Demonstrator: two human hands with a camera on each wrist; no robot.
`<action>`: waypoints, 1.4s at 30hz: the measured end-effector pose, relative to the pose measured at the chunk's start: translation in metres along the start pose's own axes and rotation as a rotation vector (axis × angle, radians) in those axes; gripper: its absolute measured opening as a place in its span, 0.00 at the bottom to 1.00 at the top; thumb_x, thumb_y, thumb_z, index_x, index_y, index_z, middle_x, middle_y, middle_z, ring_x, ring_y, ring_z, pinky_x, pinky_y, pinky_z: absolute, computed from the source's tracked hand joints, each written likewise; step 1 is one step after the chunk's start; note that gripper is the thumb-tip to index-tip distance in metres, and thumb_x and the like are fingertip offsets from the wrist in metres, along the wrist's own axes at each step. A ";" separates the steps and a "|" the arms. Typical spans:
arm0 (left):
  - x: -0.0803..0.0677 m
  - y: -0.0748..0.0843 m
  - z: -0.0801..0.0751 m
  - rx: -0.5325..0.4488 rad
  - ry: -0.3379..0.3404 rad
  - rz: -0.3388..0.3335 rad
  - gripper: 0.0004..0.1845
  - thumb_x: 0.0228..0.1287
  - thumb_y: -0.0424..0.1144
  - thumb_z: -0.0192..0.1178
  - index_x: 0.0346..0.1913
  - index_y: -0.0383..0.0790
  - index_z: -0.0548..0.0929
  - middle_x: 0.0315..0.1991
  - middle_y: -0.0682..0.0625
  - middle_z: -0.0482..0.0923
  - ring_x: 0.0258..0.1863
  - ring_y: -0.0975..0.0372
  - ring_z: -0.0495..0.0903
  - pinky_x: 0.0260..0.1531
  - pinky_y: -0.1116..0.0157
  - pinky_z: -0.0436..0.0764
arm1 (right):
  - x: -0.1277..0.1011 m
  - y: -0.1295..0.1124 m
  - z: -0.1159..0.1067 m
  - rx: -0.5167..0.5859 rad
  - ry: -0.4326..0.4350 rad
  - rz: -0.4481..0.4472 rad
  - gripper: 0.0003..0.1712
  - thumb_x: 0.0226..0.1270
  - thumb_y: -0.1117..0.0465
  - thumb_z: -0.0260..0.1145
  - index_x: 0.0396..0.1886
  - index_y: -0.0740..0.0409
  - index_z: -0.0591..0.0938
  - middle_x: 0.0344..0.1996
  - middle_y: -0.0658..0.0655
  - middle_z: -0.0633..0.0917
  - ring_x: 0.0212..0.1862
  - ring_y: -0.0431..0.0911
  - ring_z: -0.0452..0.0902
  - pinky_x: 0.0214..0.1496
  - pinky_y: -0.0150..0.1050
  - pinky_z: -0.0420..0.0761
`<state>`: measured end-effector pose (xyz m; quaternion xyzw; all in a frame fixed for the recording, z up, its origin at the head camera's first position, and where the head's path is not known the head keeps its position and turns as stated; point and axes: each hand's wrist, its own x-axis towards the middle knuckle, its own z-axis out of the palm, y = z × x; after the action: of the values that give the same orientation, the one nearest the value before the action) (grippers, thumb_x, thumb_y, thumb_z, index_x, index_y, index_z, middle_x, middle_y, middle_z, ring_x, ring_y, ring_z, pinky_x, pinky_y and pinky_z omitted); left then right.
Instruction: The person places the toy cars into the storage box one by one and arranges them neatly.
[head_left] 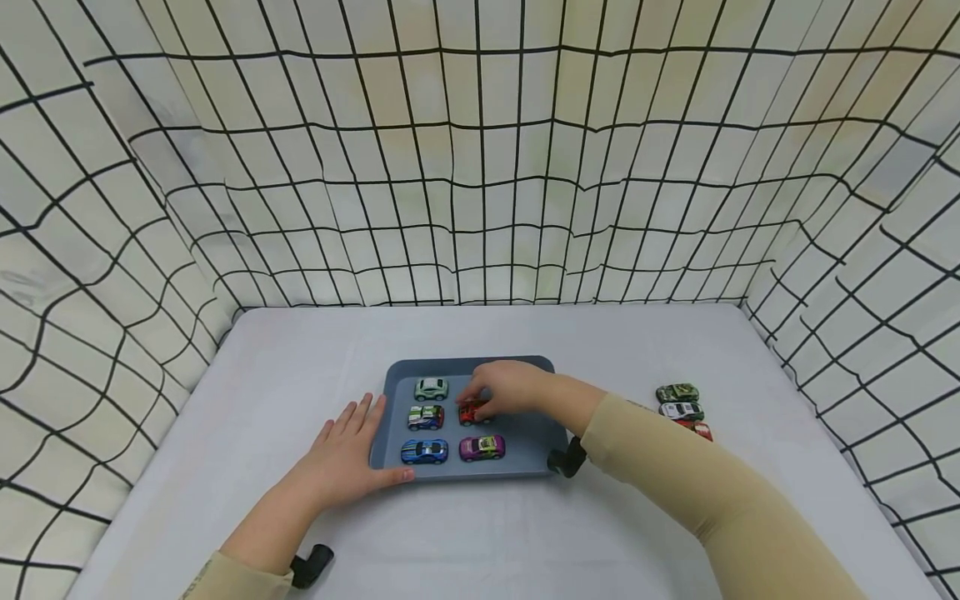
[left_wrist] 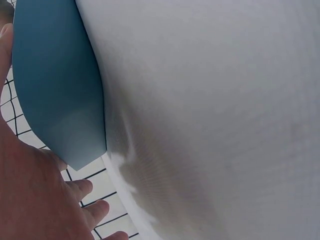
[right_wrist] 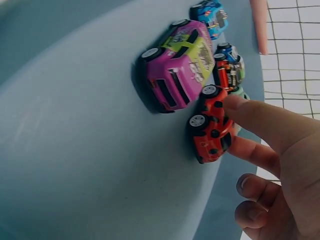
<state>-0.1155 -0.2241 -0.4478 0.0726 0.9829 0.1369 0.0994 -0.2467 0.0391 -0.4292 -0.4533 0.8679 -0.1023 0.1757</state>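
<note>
Head view: right hand (head_left: 504,387) pinches a red toy car (head_left: 474,412) at frame centre, on the blue tray (head_left: 540,454), above the purple car (head_left: 482,447). Left hand (head_left: 347,454) lies flat, fingers straight, against the tray's left edge. Three more cars (head_left: 681,410) sit at right on the table (head_left: 300,367).

From the head we are looking forward and down over the whole table (head_left: 300,533). Our left wrist view is hugging the tray (left_wrist: 55,90) edge; our right wrist view is hovering close inside it, sharing that tray.
</note>
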 end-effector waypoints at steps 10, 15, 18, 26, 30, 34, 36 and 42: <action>0.002 -0.002 0.002 0.008 0.002 0.003 0.69 0.46 0.80 0.58 0.79 0.34 0.48 0.78 0.32 0.45 0.75 0.36 0.46 0.69 0.34 0.48 | -0.007 0.007 -0.004 0.079 0.031 0.017 0.21 0.64 0.50 0.72 0.58 0.41 0.85 0.46 0.44 0.82 0.48 0.41 0.79 0.47 0.34 0.78; 0.003 -0.001 0.003 0.008 0.003 0.001 0.69 0.46 0.80 0.59 0.79 0.34 0.48 0.78 0.32 0.45 0.75 0.36 0.46 0.69 0.34 0.48 | -0.018 0.012 -0.012 0.075 0.058 0.065 0.22 0.65 0.49 0.71 0.59 0.38 0.84 0.52 0.44 0.83 0.59 0.42 0.75 0.61 0.42 0.76; 0.003 -0.001 0.003 0.005 -0.002 -0.001 0.69 0.46 0.79 0.59 0.79 0.34 0.48 0.78 0.33 0.45 0.75 0.36 0.45 0.69 0.34 0.47 | -0.027 0.015 -0.019 0.072 0.088 0.071 0.22 0.65 0.50 0.71 0.59 0.40 0.84 0.53 0.45 0.83 0.61 0.43 0.74 0.64 0.45 0.74; 0.003 -0.001 0.003 0.008 -0.001 0.003 0.69 0.46 0.81 0.58 0.79 0.33 0.48 0.78 0.32 0.45 0.75 0.36 0.46 0.69 0.35 0.47 | -0.061 0.035 -0.028 0.128 0.139 0.077 0.22 0.65 0.52 0.72 0.59 0.45 0.85 0.51 0.53 0.84 0.50 0.48 0.80 0.50 0.42 0.79; 0.003 -0.001 0.003 0.005 -0.004 0.003 0.69 0.46 0.80 0.59 0.79 0.33 0.48 0.78 0.32 0.45 0.75 0.36 0.46 0.69 0.34 0.47 | -0.080 0.047 -0.028 0.114 0.156 0.110 0.22 0.64 0.53 0.72 0.58 0.47 0.85 0.51 0.54 0.84 0.47 0.50 0.79 0.47 0.43 0.79; 0.003 -0.001 0.003 0.001 -0.010 0.000 0.69 0.46 0.80 0.59 0.79 0.33 0.48 0.78 0.32 0.44 0.75 0.35 0.45 0.69 0.34 0.47 | -0.100 0.057 -0.025 0.103 0.166 0.148 0.21 0.63 0.55 0.73 0.57 0.47 0.86 0.50 0.53 0.84 0.48 0.51 0.79 0.47 0.43 0.79; 0.003 -0.002 0.003 0.001 -0.015 -0.003 0.69 0.46 0.80 0.59 0.79 0.33 0.47 0.78 0.32 0.44 0.75 0.35 0.45 0.69 0.34 0.47 | -0.111 0.062 -0.023 0.106 0.169 0.165 0.22 0.63 0.55 0.74 0.57 0.47 0.86 0.49 0.53 0.84 0.48 0.51 0.79 0.47 0.42 0.79; 0.003 -0.002 0.003 0.014 -0.008 -0.001 0.70 0.45 0.81 0.58 0.79 0.34 0.47 0.78 0.33 0.44 0.75 0.36 0.45 0.69 0.35 0.46 | -0.146 0.076 -0.013 0.125 0.172 0.204 0.22 0.63 0.54 0.73 0.57 0.48 0.85 0.50 0.51 0.84 0.51 0.51 0.80 0.51 0.47 0.80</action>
<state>-0.1179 -0.2248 -0.4519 0.0732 0.9835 0.1296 0.1029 -0.2320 0.2027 -0.4123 -0.3406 0.9132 -0.1760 0.1380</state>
